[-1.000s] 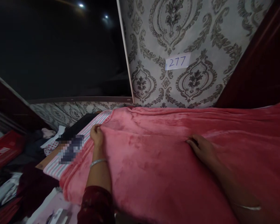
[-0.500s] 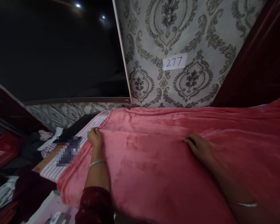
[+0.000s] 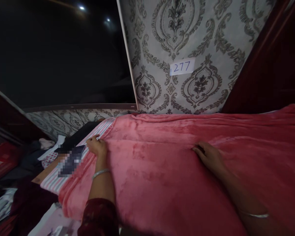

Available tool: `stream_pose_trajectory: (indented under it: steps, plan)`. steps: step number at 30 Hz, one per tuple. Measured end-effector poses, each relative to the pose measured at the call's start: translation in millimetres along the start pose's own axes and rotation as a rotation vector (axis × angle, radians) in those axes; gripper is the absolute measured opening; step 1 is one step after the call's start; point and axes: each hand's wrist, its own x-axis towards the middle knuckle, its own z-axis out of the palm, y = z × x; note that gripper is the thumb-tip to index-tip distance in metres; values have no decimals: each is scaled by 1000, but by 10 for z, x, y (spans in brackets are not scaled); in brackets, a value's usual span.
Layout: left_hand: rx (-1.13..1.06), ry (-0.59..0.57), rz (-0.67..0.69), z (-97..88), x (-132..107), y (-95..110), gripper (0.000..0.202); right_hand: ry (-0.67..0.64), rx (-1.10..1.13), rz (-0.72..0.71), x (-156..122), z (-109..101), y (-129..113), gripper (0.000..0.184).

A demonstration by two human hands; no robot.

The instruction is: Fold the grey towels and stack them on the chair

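A pink fleece blanket [image 3: 162, 170] lies spread over a bed with a pink-and-white striped sheet [image 3: 54, 175]. My left hand [image 3: 97, 146] rests on the blanket's left edge, its fingers stretched flat toward the sheet. My right hand [image 3: 208, 155] lies near the blanket's middle, fingers curled down on a fold of the cloth. A silver bangle sits on each wrist.
A patterned grey wall [image 3: 186, 39] with a paper label reading 277 [image 3: 182, 67] stands behind the bed. A dark window or screen [image 3: 59, 52] fills the upper left. Clothes and a red crate [image 3: 2, 160] lie at the left. Dark wood [image 3: 272, 65] rises at the right.
My left hand has slid left along the blanket's edge and its fingers have flattened out from a pinch. My right hand has stayed in place.
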Motion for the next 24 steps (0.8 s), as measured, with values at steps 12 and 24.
stream_pose_trajectory:
  steps: [12, 24]
  plan:
    - [-188, -622, 950, 0, -444, 480, 38, -3, -3, -16, -2, -5, -18, 23]
    - [110, -442, 812, 179, -523, 537, 35, 23, 25, -63, 70, -93, -181, 20]
